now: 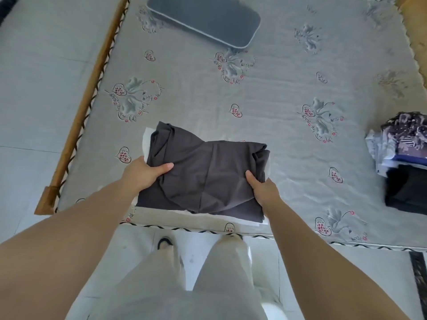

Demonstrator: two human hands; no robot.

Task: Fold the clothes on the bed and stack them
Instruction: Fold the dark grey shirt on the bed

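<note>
A: Where was the dark grey garment (208, 172)?

B: Near edge of the bed (265, 107), lying on a white garment (147, 142). Left hand (141, 174) pinched its left side, thumb on top. Right hand (263, 188) gripped the right side.

A: Stack?

B: Folded pile (404, 162) at right edge of the bed, patterned purple on top, black at the near side. Dark pillow (205, 19) at the far end.

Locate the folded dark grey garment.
Head view: dark grey garment lies on white fabric at the bed's near edge, gripped by both hands.
</note>
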